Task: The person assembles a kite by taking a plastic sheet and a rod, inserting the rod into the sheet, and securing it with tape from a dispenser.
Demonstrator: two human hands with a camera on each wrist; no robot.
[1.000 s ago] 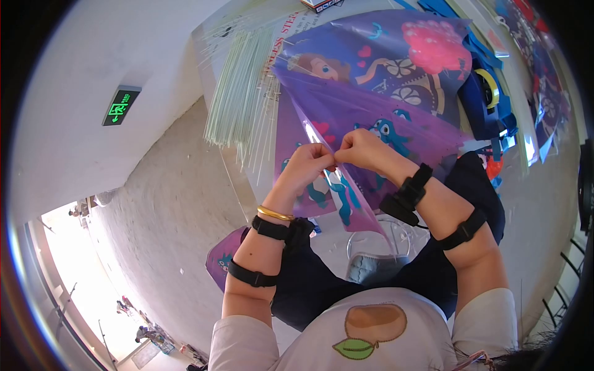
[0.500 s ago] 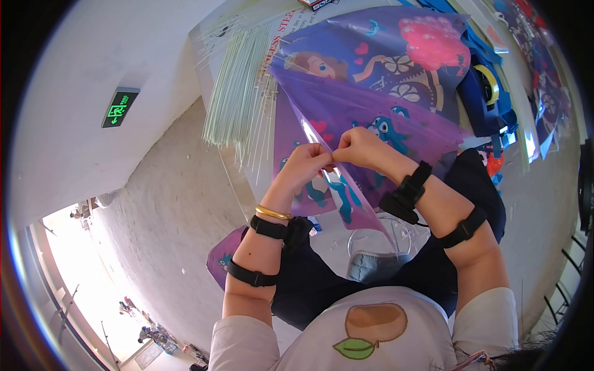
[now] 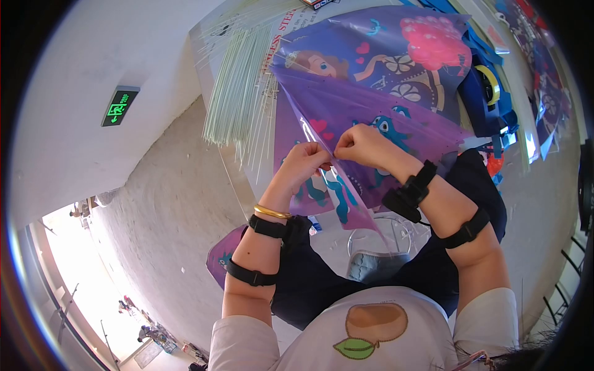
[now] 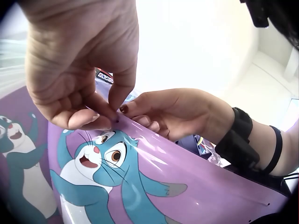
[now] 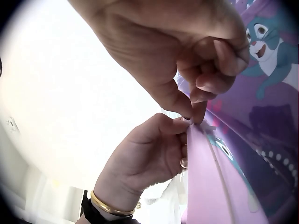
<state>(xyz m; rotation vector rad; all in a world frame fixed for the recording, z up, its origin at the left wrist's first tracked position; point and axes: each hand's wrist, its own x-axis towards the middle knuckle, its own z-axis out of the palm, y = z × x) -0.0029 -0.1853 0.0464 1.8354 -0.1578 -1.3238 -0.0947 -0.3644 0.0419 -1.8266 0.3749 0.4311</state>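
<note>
A purple printed sheet (image 3: 408,127) with blue rabbit-like figures lies over the lap and table, its edge raised in a fold. At that edge my left hand (image 3: 304,166) pinches the sheet between thumb and fingers. Close beside it my right hand (image 3: 365,147) pinches the same edge. In the left wrist view the fingertips of the left hand (image 4: 84,70) and right hand (image 4: 175,112) nearly meet on the sheet (image 4: 159,163). A thin strip or rod (image 5: 219,175) runs along the fold in the right wrist view, below the right hand's fingertips.
Many thin pale rods (image 3: 238,93) lie on the table's left side. A blue sheet (image 3: 371,43) with a printed figure spreads behind. Yellow tape (image 3: 489,85) and blue straps are at the right. A grey quilted seat (image 3: 371,266) shows between the legs.
The right hand has shifted slightly up, and its fingers stand a little apart from the left hand's. The left hand stays nearly in place.
</note>
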